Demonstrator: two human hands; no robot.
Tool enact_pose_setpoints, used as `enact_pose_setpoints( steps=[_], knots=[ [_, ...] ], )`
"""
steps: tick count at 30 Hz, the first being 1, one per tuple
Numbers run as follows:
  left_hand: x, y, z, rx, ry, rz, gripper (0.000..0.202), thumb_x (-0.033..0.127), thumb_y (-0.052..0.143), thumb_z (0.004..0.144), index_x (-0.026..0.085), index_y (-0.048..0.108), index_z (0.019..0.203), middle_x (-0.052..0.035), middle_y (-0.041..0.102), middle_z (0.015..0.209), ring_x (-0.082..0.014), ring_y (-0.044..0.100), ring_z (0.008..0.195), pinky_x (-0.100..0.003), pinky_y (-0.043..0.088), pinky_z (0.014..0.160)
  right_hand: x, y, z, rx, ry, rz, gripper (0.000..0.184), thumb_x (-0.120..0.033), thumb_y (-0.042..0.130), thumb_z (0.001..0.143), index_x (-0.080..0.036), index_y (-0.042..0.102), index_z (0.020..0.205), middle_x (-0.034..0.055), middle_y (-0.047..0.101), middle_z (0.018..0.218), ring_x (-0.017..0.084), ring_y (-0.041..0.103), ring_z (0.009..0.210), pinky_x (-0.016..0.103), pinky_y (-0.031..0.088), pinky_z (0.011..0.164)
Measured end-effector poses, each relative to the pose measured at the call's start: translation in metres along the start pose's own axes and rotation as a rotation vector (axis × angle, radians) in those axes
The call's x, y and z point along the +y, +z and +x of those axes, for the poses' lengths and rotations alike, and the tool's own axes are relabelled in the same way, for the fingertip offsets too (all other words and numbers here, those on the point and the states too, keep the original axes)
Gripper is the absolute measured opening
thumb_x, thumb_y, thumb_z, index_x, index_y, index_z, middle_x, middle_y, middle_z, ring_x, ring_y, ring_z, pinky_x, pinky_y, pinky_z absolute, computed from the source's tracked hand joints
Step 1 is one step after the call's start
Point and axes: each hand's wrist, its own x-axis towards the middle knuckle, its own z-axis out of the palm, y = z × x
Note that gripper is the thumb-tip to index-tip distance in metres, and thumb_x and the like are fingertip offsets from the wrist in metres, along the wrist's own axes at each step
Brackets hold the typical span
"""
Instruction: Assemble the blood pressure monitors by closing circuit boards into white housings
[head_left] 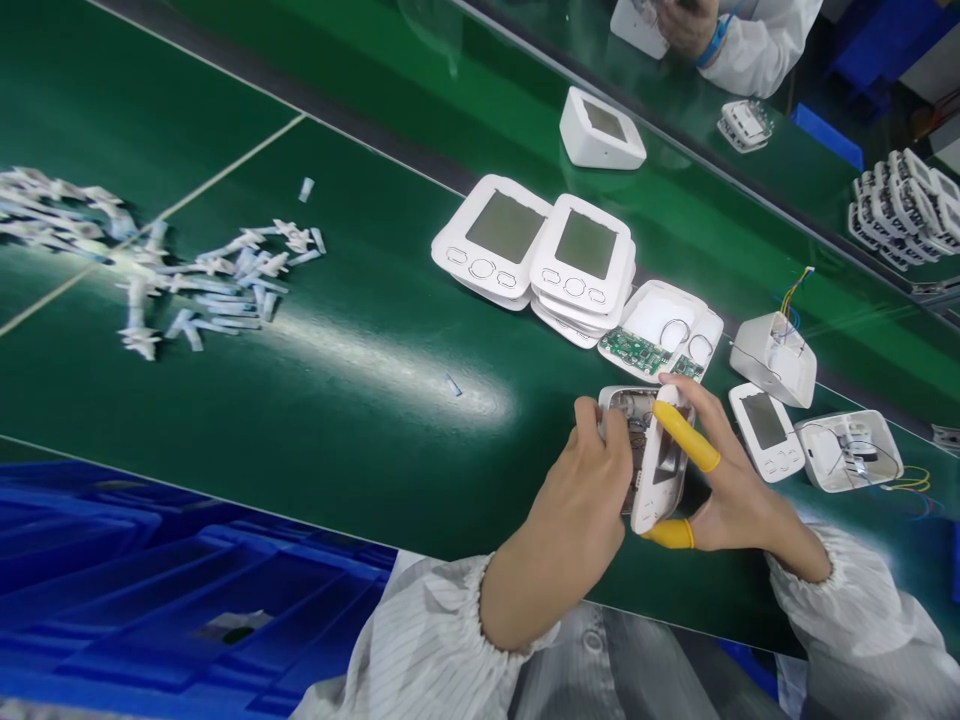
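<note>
My left hand [577,500] is closed around the back housing [609,397] of a white electronic monitor, whose inside shows wires and parts. Yellow finger cots cover a finger and the thumb of my right hand [739,505], which grips the monitor's front cover [651,505] by its edges. That cover stands tilted beside the housing, with a gap between the two and its screen turned to the right. Just beyond them lie white casings with green circuit boards [636,350]. Right of my hand rest another front cover [766,432] and an open housing with wires [851,450].
Stacked white covers with screens [577,250] stand at the back. Another wired housing [772,358] sits at right. Small white and pale blue pieces [225,290] are strewn at left. Blue bins [225,600] lie below the bench edge. Beyond the divider, a co-worker's hand [688,25] holds a white casing.
</note>
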Motion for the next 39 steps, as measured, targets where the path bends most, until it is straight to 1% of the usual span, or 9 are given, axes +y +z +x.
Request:
enact_pose_setpoints(
  steps=[6,10,16,19,22,28,34,37,39],
  knots=[
    [0.002,-0.003,0.004,-0.027,0.045,0.031,0.050,-0.010,0.049,0.078,0.022,0.033,0.113,-0.0104,0.042,0.115,-0.0233,0.059,0.087,-0.040,0.062,0.069,0.001,0.001,-0.001,0.009,-0.002,0.017,0.115,-0.040,0.087,0.076,-0.035,0.016,0.166,0.0164,0.022,0.166,0.043,0.030,0.155,0.068,0.036,0.120],
    [0.003,-0.002,0.002,-0.021,0.007,0.038,0.054,-0.014,0.049,0.071,0.020,0.033,0.111,-0.0138,0.040,0.120,-0.0216,0.059,0.083,-0.039,0.062,0.067,0.002,0.002,-0.002,0.019,-0.008,0.015,0.115,-0.041,0.087,0.075,-0.037,0.016,0.165,0.0156,0.023,0.166,0.044,0.031,0.154,0.069,0.037,0.119],
    [0.000,0.006,-0.002,0.017,0.011,0.072,0.047,-0.012,0.044,0.077,0.017,0.037,0.113,-0.0198,0.039,0.133,-0.0267,0.065,0.095,-0.043,0.064,0.072,0.003,0.000,-0.003,0.026,0.009,0.017,0.114,-0.038,0.087,0.075,-0.033,0.019,0.165,0.0175,0.025,0.164,0.042,0.031,0.154,0.067,0.036,0.121],
    [-0.004,0.007,-0.005,0.012,0.026,0.079,0.045,-0.011,0.047,0.078,0.016,0.042,0.115,-0.0195,0.040,0.135,-0.0257,0.066,0.095,-0.043,0.065,0.073,0.002,-0.001,-0.003,0.022,0.014,0.019,0.113,-0.039,0.087,0.075,-0.032,0.020,0.165,0.0181,0.025,0.164,0.042,0.031,0.154,0.067,0.035,0.121],
    [-0.006,0.004,-0.005,-0.044,0.018,0.129,0.037,-0.007,0.051,0.083,0.015,0.049,0.113,-0.0163,0.050,0.127,-0.0252,0.068,0.091,-0.041,0.064,0.073,0.003,-0.001,-0.003,0.018,0.016,0.019,0.112,-0.039,0.086,0.076,-0.032,0.019,0.165,0.0180,0.025,0.164,0.042,0.031,0.154,0.067,0.036,0.121],
    [-0.006,-0.005,-0.003,-0.231,-0.024,0.233,0.027,0.001,0.052,0.094,0.015,0.059,0.117,-0.0077,0.070,0.100,-0.0275,0.074,0.075,-0.041,0.062,0.063,0.003,-0.001,-0.003,0.021,0.011,0.027,0.115,-0.038,0.087,0.075,-0.032,0.018,0.166,0.0184,0.024,0.164,0.041,0.030,0.155,0.065,0.035,0.121],
    [-0.010,-0.005,-0.004,-0.226,0.020,0.291,0.027,0.000,0.048,0.095,0.015,0.063,0.111,-0.0070,0.071,0.098,-0.0282,0.075,0.084,-0.040,0.062,0.065,0.004,-0.002,-0.002,0.007,0.023,0.042,0.114,-0.040,0.087,0.075,-0.032,0.017,0.165,0.0178,0.024,0.163,0.041,0.031,0.154,0.064,0.036,0.121],
    [-0.009,-0.004,-0.006,-0.149,-0.022,0.246,0.027,0.002,0.057,0.093,0.015,0.060,0.117,-0.0100,0.068,0.110,-0.0286,0.072,0.092,-0.039,0.062,0.068,0.004,-0.002,-0.002,0.012,0.018,0.045,0.115,-0.040,0.087,0.075,-0.033,0.017,0.165,0.0169,0.024,0.164,0.042,0.031,0.154,0.065,0.035,0.121],
    [-0.004,-0.004,-0.006,-0.099,-0.073,0.201,0.041,0.001,0.063,0.089,0.014,0.054,0.127,-0.0146,0.061,0.127,-0.0299,0.070,0.101,-0.039,0.062,0.071,0.004,-0.001,-0.002,0.019,0.012,0.045,0.115,-0.041,0.087,0.075,-0.034,0.018,0.165,0.0165,0.024,0.164,0.042,0.031,0.153,0.065,0.035,0.121]
  ],
)
